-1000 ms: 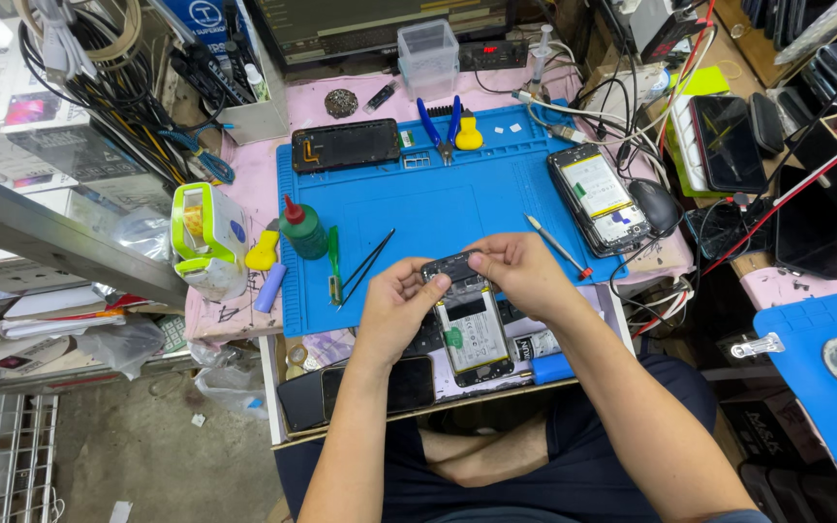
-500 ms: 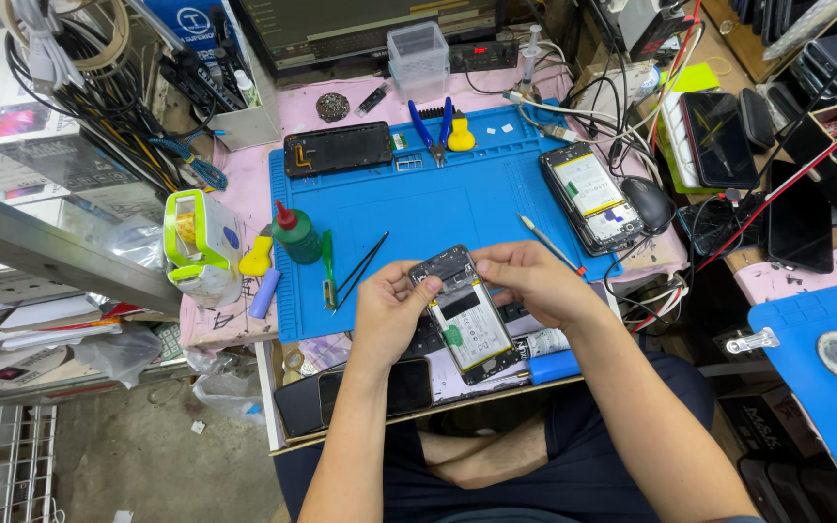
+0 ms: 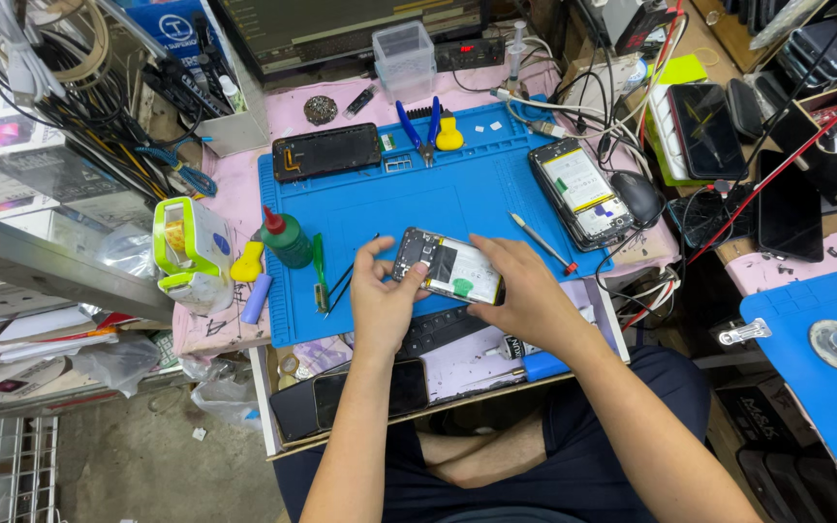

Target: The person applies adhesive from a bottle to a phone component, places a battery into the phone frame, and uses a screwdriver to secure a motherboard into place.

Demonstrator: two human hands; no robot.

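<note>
- At the far left of the bench (image 3: 244, 208), I see a white and lime-green tape dispenser (image 3: 189, 254) standing on the pink cover, with a yellow tool (image 3: 248, 261) just beside it.
- Next comes a green bottle with a red tip (image 3: 286, 238), upright at the left edge of the blue work mat (image 3: 457, 194), and green-handled tweezers (image 3: 320, 274) lying near it.
- My left hand (image 3: 383, 300) holds the left end of the opened phone (image 3: 446, 267), thumb on top and fingers curled beneath: a narrow grip closed on the phone.
- The opened phone sits level just above the near edge of the mat, its circuit parts and battery facing up, between both hands.
- My right hand (image 3: 525, 291) clasps the phone's right end, fingers wrapped over the edge, also closed on it.
- A thin screwdriver (image 3: 542, 242) lies on the mat just beyond my right hand.
- Farther right, a second opened phone (image 3: 581, 191) rests at the mat's right edge, beside a black mouse (image 3: 639, 197).
- At the back of the mat lie a dark phone frame (image 3: 326, 152) and blue-handled pliers (image 3: 418, 123).
</note>
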